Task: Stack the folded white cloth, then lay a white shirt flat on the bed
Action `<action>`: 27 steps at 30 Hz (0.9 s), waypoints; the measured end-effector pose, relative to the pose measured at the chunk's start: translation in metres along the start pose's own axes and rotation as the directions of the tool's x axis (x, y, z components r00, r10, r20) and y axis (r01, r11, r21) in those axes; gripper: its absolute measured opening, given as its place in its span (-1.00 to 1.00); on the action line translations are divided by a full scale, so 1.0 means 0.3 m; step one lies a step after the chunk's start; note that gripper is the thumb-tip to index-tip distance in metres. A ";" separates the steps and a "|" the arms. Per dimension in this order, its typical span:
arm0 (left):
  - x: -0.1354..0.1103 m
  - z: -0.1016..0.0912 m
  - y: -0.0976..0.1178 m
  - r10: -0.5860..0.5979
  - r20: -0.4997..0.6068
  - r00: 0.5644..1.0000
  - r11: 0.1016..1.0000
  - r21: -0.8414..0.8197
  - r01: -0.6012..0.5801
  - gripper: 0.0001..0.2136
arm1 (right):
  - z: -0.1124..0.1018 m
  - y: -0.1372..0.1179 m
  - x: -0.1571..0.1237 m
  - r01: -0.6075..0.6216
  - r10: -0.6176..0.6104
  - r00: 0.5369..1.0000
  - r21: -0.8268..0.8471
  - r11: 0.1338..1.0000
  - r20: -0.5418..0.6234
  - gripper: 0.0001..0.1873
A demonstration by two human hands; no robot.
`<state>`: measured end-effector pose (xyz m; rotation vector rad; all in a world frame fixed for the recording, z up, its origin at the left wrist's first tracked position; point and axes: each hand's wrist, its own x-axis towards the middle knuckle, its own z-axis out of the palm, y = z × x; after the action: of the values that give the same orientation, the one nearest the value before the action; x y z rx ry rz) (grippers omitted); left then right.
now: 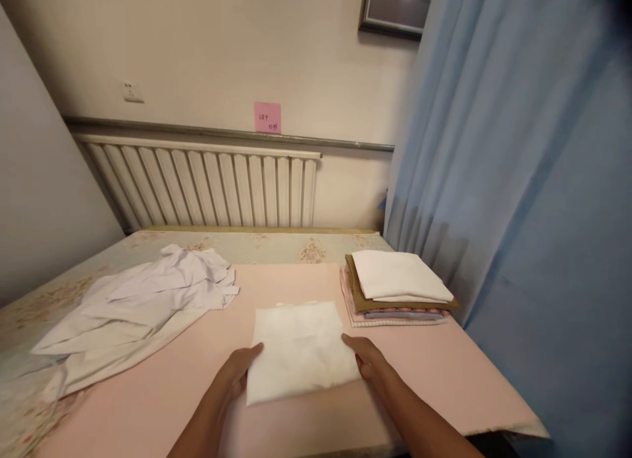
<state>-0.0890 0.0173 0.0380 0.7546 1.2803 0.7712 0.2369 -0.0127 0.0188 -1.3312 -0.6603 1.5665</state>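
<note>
A folded white cloth (301, 353), roughly rectangular, is held between my two hands above the pink sheet (291, 280). My left hand (237, 372) grips its left edge, thumb on top and fingers underneath. At the opposite edge, my right hand (366, 358) pinches the cloth in the same way. To the right sits a stack of folded cloths (353, 300), brown, pink and patterned, with a folded white cloth (399, 276) on top. Crumpled white garments (153, 293) lie in a loose heap at the left.
A floral cover (316, 249) shows beyond the pink sheet. Behind it, a white radiator (207, 185) stands against the wall, below a pink note (267, 118). A blue curtain (494, 149) hangs along the right side, close to the stack.
</note>
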 end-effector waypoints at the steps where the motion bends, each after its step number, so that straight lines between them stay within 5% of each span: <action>1: 0.004 -0.002 0.012 -0.013 0.038 0.999 1.000 -0.016 0.014 -0.65 | 0.005 -0.009 0.012 -0.007 0.007 1.000 -0.004 1.000 0.019 -0.68; 7: 0.020 -0.013 0.061 -0.003 0.359 0.933 0.987 -0.147 0.060 -0.55 | 0.048 -0.047 0.093 -0.022 0.029 0.996 -0.083 0.996 0.079 -0.66; 12: -0.001 0.014 0.089 0.005 0.340 0.940 0.994 -0.106 0.033 -0.42 | 0.085 -0.073 0.121 -0.006 0.015 0.998 -0.168 0.986 0.055 -0.67; 17: -0.092 0.031 0.192 0.016 0.365 0.931 0.999 -0.046 0.001 -0.43 | 0.102 -0.143 0.062 0.058 -0.041 0.995 -0.191 0.980 0.093 -0.64; 22: -0.162 0.083 0.360 0.067 0.388 0.919 0.997 -0.064 -0.046 -0.36 | 0.060 -0.342 -0.033 0.162 -0.133 0.977 -0.174 0.971 0.167 -0.56; 27: -0.118 0.298 0.527 0.199 0.377 0.905 0.978 -0.013 -0.209 -0.29 | -0.101 -0.626 -0.072 0.300 -0.276 0.950 -0.182 0.936 0.145 -0.45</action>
<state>-0.0172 0.0679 0.2007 1.0182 0.8738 0.7330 0.3231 0.0399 0.1814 -1.2276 -1.0640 1.3715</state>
